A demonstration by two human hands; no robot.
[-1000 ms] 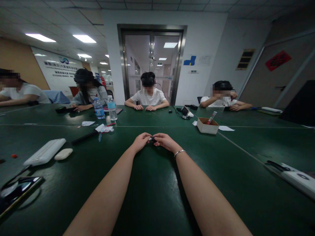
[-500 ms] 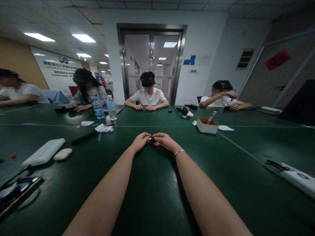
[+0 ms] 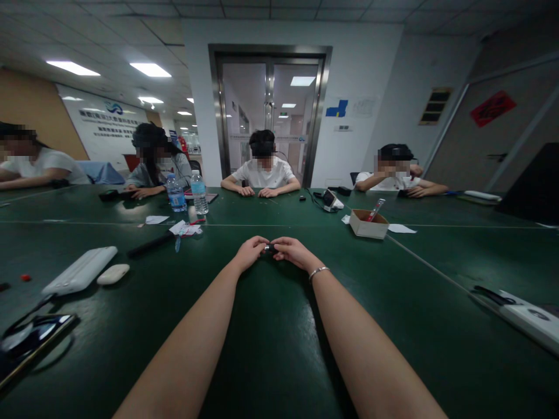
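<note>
Black and silver: the small piece (image 3: 271, 248) we have between our 2 hands; it is too small for us to say what it is.
Left hand (image 3: 252, 254): thumb and fingertips pinching, it seems, the silvery end.
Right hand (image 3: 293, 254): thumb and fingers closed on the dark end, covering much of it; a bracelet (image 3: 318, 270) circles the wrist.
Place: straight ahead of us, over the green table (image 3: 271, 337); we cannot tell whether the piece touches the tabletop.
Handling: we judge it light and stiff, rather slippery where it looks like bare metal, and easier to drop than to break.
Hold: we would take it by its 2 ends, using fingertips only, since there is little surface to share.
Direction: its long axis appears to run side to side, silver towards our left hand, dark towards our right; any tilt is hidden by our fingers.
Pale box (image 3: 362, 227): open, beyond our right hand and well apart from it.
Bottles (image 3: 200, 201): 2, upright, beyond our left hand.
</note>
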